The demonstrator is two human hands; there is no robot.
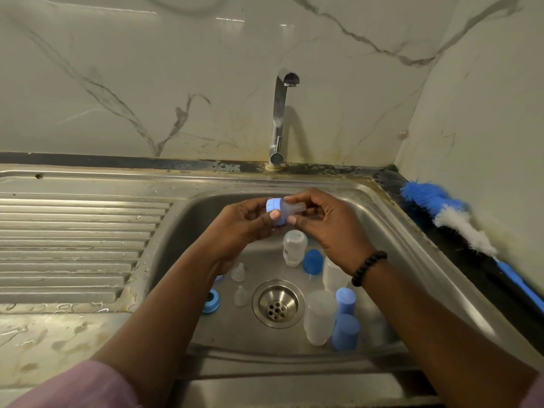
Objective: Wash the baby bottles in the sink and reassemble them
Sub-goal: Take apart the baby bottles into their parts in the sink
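Note:
Over the steel sink (379,219) my left hand (244,222) grips a blue screw ring (275,210) with a clear teat (290,209) seated in it. My right hand (329,222) pinches the teat between thumb and fingers. Below, on the sink floor, lie a clear bottle (294,247), a second clear bottle (319,318), blue caps (313,261) (346,300) (346,332), another blue ring (210,301) and two loose clear teats (238,272) (240,295). A further clear bottle (334,276) is partly hidden under my right wrist.
The chrome tap (278,119) stands behind the basin with no water running. A ribbed draining board (73,245) lies to the left. A blue and white bottle brush (459,219) rests on the dark counter at the right. The drain (277,304) sits mid-basin.

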